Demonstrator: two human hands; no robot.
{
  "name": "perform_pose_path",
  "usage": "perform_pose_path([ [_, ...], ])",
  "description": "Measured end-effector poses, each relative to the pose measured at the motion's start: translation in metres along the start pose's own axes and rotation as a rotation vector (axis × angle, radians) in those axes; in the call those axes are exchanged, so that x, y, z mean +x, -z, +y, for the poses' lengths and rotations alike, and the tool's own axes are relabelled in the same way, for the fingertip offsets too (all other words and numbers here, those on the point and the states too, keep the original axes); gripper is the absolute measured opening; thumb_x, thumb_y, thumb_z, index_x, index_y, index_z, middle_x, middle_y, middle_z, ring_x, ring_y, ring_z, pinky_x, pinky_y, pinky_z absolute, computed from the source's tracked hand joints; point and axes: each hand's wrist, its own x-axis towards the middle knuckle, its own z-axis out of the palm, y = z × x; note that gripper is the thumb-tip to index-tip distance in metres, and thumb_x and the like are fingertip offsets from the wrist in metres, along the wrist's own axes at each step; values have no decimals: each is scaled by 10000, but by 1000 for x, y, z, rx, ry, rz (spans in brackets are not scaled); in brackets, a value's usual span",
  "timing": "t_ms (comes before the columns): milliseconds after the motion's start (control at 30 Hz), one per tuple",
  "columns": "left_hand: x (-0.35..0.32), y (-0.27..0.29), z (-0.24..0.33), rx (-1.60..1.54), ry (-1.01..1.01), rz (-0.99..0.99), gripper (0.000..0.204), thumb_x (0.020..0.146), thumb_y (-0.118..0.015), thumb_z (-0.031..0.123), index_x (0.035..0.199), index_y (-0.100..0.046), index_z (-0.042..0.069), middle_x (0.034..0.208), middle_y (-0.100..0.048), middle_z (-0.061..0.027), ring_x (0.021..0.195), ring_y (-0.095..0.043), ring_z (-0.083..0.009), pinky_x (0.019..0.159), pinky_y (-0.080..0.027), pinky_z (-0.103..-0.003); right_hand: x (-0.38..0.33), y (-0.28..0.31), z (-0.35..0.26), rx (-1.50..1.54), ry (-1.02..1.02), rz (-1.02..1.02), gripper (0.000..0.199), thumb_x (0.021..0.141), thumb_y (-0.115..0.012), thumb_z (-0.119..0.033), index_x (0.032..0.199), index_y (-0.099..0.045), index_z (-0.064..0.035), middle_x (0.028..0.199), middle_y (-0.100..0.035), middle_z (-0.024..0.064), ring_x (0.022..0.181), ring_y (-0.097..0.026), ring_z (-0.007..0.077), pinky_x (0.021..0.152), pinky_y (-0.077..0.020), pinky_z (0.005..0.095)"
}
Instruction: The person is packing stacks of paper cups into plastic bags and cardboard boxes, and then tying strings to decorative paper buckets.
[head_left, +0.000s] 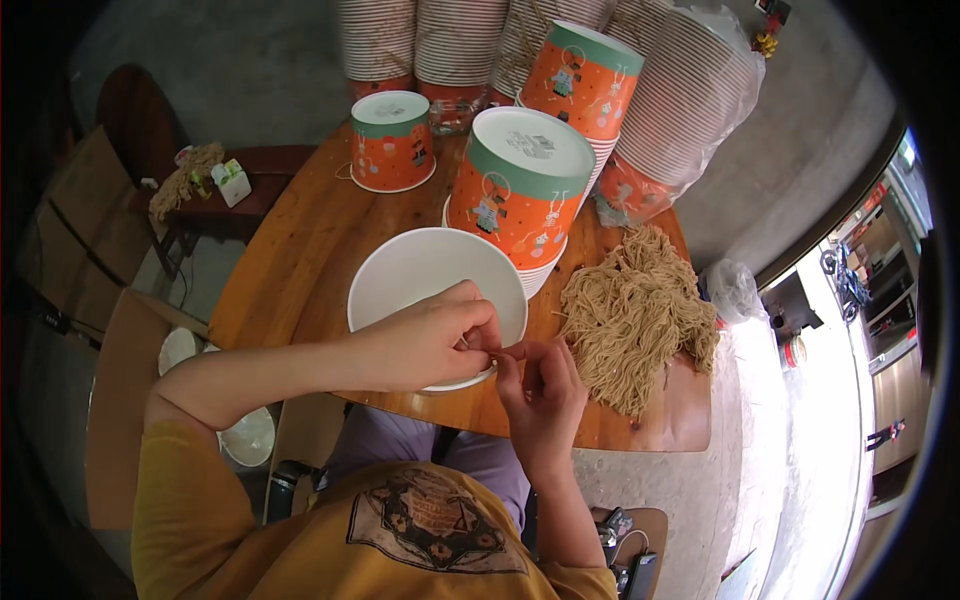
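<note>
A white-lined paper bucket [400, 270] lies at the table's near edge, its open mouth toward me. My left hand [440, 335] reaches across that mouth, its fingers closed in a pinch at the right side of the rim. Just outside the rim, my right hand [543, 385] pinches too, fingertips meeting those of the left. Between them shows a tiny bit of what looks like thin cord, mostly hidden by the fingers. To the right of my hands is a heap of beige cords [640, 320].
Orange and green paper buckets stand upside down: a near stack [520, 190], another stack [580, 85] behind, and a smaller one [393, 145] with a cord loop. Tall stacks in plastic wrap [670, 110] line the wall. A cardboard box [130, 400] stands left of the wooden table [290, 270].
</note>
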Motion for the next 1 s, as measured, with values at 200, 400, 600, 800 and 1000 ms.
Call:
perform_pose_path([
  [200, -3, -5, 7, 255, -114, 120, 85, 853, -573, 78, 917, -552, 26, 960, -531, -105, 790, -591, -222, 700, -482, -351, -3, -1, 3, -105, 127, 52, 153, 799, -709, -60, 900, -594, -68, 720, -507, 28, 534, -499, 136, 480, -433, 286],
  [400, -3, -7, 9, 82, 19, 144, 86, 863, -601, 55, 917, -540, 28, 777, -590, -44, 687, -577, -156, 645, -469, -299, -7, -8, 3, -70, 168, 139, 117, 782, -703, -9, 850, -617, -52, 691, -471, 26, 497, -399, 100, 444, -346, 256],
  [600, -1, -9, 9, 29, -31, 151, 93, 859, -606, 41, 919, -538, 20, 844, -587, -45, 728, -558, -126, 667, -467, -282, -13, -7, 7, -123, 219, 136, 210, 769, -719, 3, 918, -586, -60, 715, -524, 28, 522, -513, 131, 433, -433, 276],
  [800, 1, -11, 9, -69, -29, 123, 122, 844, -579, 0, 931, -499, 28, 810, -573, -42, 730, -559, -132, 660, -465, -296, -15, -7, 7, -102, 196, 145, 198, 771, -712, 13, 910, -587, -51, 705, -521, 27, 515, -495, 134, 436, -417, 277],
  [1000, 1, -12, 6, -101, -78, 137, 261, 856, -580, 1, 1065, -435, 59, 828, -570, -16, 751, -554, -104, 682, -471, -274, -12, -6, 7, 107, -48, 111, 77, 859, -660, -45, 902, -599, -25, 780, -539, 29, 557, -482, 84, 496, -389, 222],
])
